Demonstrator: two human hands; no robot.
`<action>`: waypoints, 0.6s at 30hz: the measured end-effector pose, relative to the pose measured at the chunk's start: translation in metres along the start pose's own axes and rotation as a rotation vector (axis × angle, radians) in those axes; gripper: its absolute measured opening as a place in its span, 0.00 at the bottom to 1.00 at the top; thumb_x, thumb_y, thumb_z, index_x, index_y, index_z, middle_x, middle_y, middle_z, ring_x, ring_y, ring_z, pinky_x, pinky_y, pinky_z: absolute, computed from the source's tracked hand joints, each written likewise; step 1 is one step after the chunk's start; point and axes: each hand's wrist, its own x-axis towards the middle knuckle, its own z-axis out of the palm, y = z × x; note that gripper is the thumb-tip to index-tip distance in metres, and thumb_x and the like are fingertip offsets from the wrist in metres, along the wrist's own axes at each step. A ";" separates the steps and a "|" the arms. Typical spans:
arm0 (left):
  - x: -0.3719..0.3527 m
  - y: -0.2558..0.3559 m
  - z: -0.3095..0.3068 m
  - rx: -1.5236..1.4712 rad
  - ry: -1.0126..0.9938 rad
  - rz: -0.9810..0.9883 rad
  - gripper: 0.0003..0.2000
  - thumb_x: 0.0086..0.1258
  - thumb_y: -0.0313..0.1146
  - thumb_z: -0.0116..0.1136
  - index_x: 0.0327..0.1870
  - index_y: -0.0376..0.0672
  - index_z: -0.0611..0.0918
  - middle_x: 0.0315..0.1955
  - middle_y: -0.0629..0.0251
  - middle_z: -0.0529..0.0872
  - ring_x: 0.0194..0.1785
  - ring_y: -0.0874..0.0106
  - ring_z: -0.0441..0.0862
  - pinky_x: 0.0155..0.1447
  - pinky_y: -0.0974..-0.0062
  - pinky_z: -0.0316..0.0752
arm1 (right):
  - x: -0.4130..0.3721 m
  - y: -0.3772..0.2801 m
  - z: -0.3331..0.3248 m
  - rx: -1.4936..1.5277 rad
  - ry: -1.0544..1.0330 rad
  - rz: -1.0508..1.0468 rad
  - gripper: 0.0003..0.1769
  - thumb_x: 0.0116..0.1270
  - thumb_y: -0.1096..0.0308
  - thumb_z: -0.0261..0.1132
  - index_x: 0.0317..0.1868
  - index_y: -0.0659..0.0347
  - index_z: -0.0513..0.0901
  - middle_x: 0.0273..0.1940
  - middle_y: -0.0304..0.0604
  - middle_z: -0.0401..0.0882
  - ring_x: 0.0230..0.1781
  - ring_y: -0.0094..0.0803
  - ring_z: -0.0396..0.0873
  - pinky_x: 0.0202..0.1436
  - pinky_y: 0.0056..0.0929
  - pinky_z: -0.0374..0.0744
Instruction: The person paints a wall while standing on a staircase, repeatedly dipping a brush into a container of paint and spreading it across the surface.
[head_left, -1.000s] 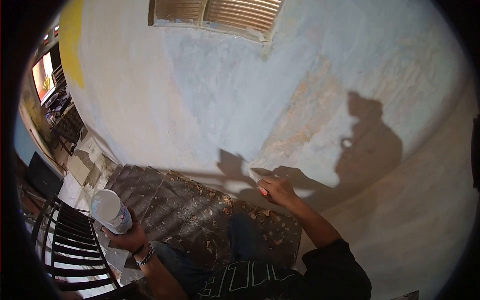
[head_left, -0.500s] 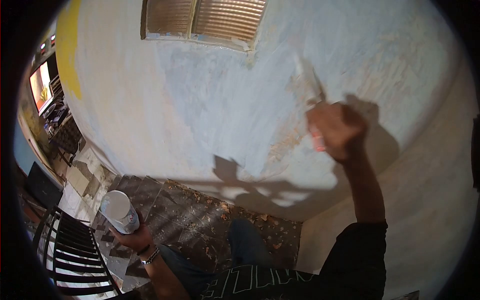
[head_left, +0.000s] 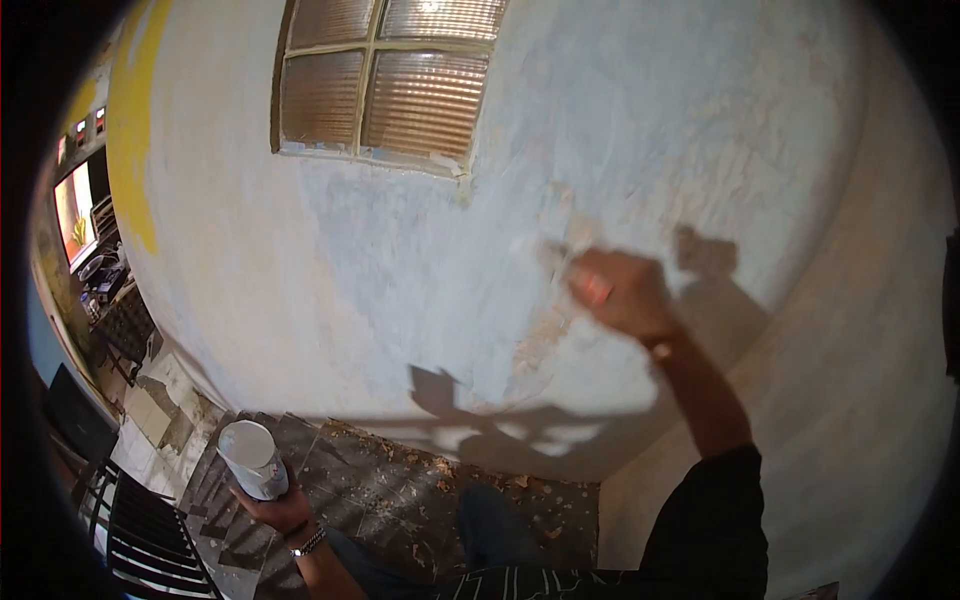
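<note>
My right hand (head_left: 625, 295) is closed around the red handle of a paintbrush (head_left: 596, 288), up against the wall in front of me. The brush's pale end is blurred by motion, close to a bare brownish patch of plaster. Low on the left, my left hand (head_left: 280, 508) wraps round the lower side of a white paint tub (head_left: 250, 458), holding it upright with its opening facing up. What lies inside the tub cannot be made out. The wall (head_left: 400, 250) carries streaky pale blue and whitish paint.
A window (head_left: 365, 90) with ribbed panes sits in the upper wall. Dark floor tiles (head_left: 350, 480) are strewn with flakes along the wall's foot. A black slatted chair (head_left: 150, 530) stands at lower left. Another wall (head_left: 800, 420) meets this one on the right.
My right hand with the paintbrush has swung left and down across the wall, the brush now pointing left. The view has tilted up, showing more window. My left hand still holds the tub.
</note>
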 end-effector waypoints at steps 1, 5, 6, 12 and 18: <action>0.002 -0.002 -0.002 -0.004 -0.002 -0.012 0.31 0.73 0.62 0.44 0.70 0.51 0.70 0.62 0.63 0.77 0.61 0.57 0.77 0.58 0.53 0.77 | 0.020 0.018 -0.012 -0.005 0.047 0.084 0.12 0.60 0.62 0.71 0.43 0.55 0.85 0.37 0.45 0.86 0.33 0.42 0.85 0.37 0.34 0.82; 0.008 -0.009 -0.006 0.004 -0.067 -0.036 0.31 0.74 0.61 0.44 0.70 0.51 0.69 0.62 0.63 0.77 0.61 0.58 0.77 0.57 0.53 0.77 | 0.093 0.008 -0.080 -0.011 0.195 0.053 0.08 0.63 0.71 0.70 0.41 0.63 0.83 0.33 0.46 0.82 0.29 0.34 0.80 0.36 0.26 0.79; 0.008 -0.009 -0.007 0.003 -0.103 -0.034 0.31 0.74 0.61 0.43 0.70 0.51 0.69 0.62 0.63 0.77 0.61 0.58 0.77 0.57 0.53 0.77 | 0.101 0.002 -0.087 0.002 0.204 0.087 0.07 0.63 0.71 0.70 0.40 0.63 0.83 0.32 0.46 0.82 0.29 0.34 0.80 0.35 0.26 0.79; 0.002 -0.003 -0.003 0.002 -0.109 -0.034 0.30 0.74 0.61 0.44 0.69 0.51 0.70 0.61 0.63 0.78 0.59 0.58 0.79 0.55 0.54 0.78 | 0.101 -0.001 -0.066 -0.528 0.359 -0.427 0.07 0.56 0.74 0.70 0.36 0.58 0.83 0.28 0.41 0.79 0.26 0.36 0.79 0.29 0.30 0.77; -0.012 0.012 0.011 0.044 0.005 0.023 0.29 0.73 0.60 0.44 0.68 0.52 0.71 0.59 0.64 0.79 0.57 0.59 0.80 0.52 0.56 0.80 | 0.018 -0.026 0.030 -0.456 -0.092 -0.589 0.11 0.51 0.58 0.67 0.28 0.54 0.76 0.29 0.36 0.72 0.26 0.28 0.77 0.27 0.25 0.77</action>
